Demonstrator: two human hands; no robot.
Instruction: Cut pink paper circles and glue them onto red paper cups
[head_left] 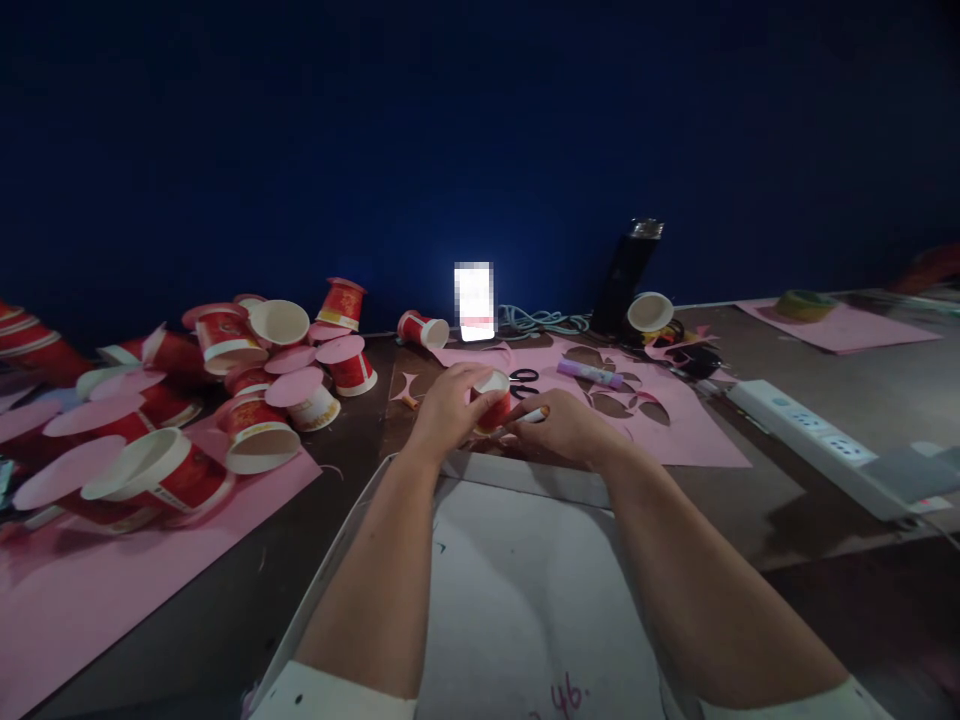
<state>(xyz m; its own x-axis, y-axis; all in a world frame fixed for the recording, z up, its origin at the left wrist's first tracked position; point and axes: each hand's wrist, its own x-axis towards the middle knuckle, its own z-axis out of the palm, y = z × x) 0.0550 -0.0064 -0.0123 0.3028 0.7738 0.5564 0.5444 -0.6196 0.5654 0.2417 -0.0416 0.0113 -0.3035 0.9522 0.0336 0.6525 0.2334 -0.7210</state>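
In the middle of the head view, my left hand [450,405] is wrapped round the left side of a red paper cup [492,404] with a pale top. My right hand [561,425] holds a white pen-like tool [534,414] with a brownish end, close to the cup's right side. Its other end is hidden by the fingers. Just behind the hands lie black-handled scissors [523,383] and a purple glue stick [589,373] on pink paper [694,425] with round pieces cut out.
Many red cups [262,425], several with pink discs, crowd the left. A white box [525,560] sits in front of me. A lit phone [475,300] stands behind; a power strip [817,445] and tape roll [805,305] lie right.
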